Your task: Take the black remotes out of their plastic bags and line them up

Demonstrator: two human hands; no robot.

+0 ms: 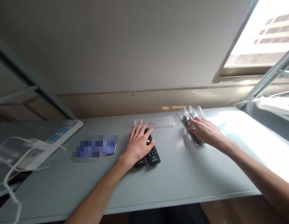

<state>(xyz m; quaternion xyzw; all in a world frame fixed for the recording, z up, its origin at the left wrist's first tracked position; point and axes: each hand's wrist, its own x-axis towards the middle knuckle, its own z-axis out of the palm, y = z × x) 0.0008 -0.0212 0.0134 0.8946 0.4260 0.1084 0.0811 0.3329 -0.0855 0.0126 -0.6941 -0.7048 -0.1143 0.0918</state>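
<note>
Two black remote controls lie side by side on the grey table (172, 177). My left hand (139, 143) rests over them with its fingers spread, covering most of the left remote (141, 163) and part of the right remote (154, 157). Farther right, my right hand (201, 128) is on another dark remote (195, 138), its fingers bent over the upper part. Crumpled clear plastic (193, 111) surrounds the top end of that remote. Behind my left hand lies a flat clear plastic bag (162, 121) with a small red mark.
A phone with a blurred screen (98, 148) lies left of my left hand. At the far left are a white power strip (58, 137) and looping white cables (9, 186). A wall borders the table's back; metal frame bars rise at both sides.
</note>
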